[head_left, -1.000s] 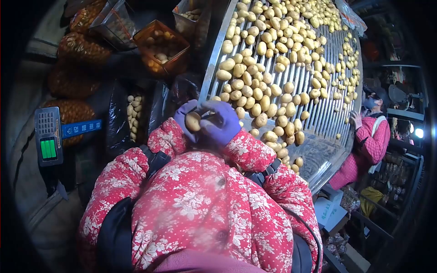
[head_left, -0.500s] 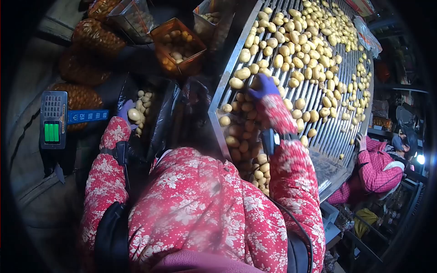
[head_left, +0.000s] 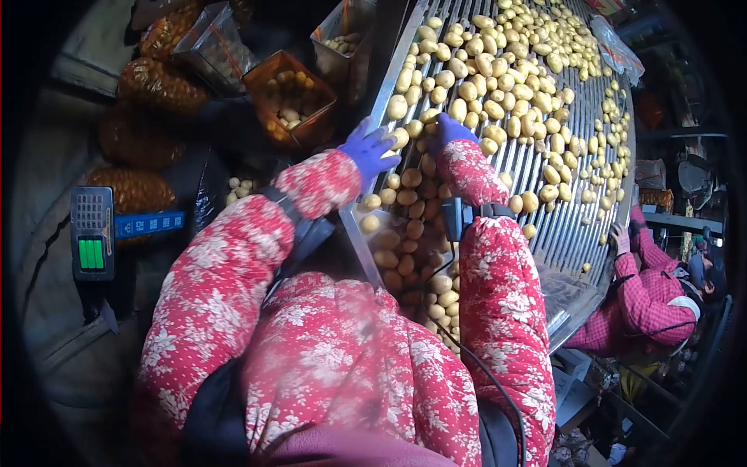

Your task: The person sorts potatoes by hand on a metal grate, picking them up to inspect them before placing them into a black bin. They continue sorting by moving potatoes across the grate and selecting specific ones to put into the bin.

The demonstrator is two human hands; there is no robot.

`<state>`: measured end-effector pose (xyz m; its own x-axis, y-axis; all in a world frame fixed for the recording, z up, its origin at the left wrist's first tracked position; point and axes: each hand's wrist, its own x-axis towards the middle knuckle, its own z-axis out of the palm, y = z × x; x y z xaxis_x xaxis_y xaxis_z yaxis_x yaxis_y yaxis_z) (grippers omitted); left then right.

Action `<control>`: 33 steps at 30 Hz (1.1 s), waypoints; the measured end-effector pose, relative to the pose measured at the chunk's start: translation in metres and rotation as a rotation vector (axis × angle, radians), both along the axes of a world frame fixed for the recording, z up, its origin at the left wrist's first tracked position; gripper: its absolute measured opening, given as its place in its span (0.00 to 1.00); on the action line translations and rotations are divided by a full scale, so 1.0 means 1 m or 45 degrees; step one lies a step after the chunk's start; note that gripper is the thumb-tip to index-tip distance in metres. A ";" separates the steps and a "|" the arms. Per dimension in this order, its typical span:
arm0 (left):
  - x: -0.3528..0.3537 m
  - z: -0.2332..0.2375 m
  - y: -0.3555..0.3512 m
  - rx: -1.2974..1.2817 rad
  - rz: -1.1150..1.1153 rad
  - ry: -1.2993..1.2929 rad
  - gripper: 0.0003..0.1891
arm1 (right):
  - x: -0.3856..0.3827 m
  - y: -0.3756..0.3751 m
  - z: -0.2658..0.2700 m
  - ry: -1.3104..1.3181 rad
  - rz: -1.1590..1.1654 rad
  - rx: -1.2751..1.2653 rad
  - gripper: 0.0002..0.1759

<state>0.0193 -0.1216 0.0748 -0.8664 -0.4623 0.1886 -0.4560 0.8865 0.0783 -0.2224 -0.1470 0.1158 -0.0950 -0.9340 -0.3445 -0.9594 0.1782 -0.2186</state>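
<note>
My left hand (head_left: 369,153), in a purple glove, reaches over the near left edge of the slatted metal sorting table (head_left: 393,68). Its fingers are spread, with the tips beside a potato (head_left: 399,138), and nothing is gripped. To its right, my right hand (head_left: 454,131), gloved in purple too, is low among the potatoes on the slats. The back of that hand and the sleeve cover most of its fingers, so I cannot see whether they hold anything. More potatoes (head_left: 408,198) lie heaped at the near corner between my forearms.
At left stand a scale display (head_left: 93,218), an orange crate (head_left: 264,109) of potatoes, and filled net sacks (head_left: 162,84). Below my left forearm's far side, pale potatoes (head_left: 240,187) sit in a dark bag. Across the table, a person in a checked jacket (head_left: 650,300) has a hand at its edge.
My left hand has left the potato it was at in the dark bag and swung right to the table edge, now empty. My right hand has shifted slightly up among the potatoes.
</note>
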 end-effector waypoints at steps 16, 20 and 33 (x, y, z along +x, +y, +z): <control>-0.045 0.007 -0.015 0.408 0.256 0.260 0.20 | -0.009 0.200 -0.024 -2.723 -0.843 -0.226 0.31; 0.002 0.025 0.036 2.422 0.658 1.531 0.18 | 0.011 0.207 0.005 -3.125 -1.123 0.048 0.38; 0.416 -0.121 0.108 1.356 1.379 0.882 0.26 | 0.212 0.165 0.036 -1.742 -0.090 0.587 0.35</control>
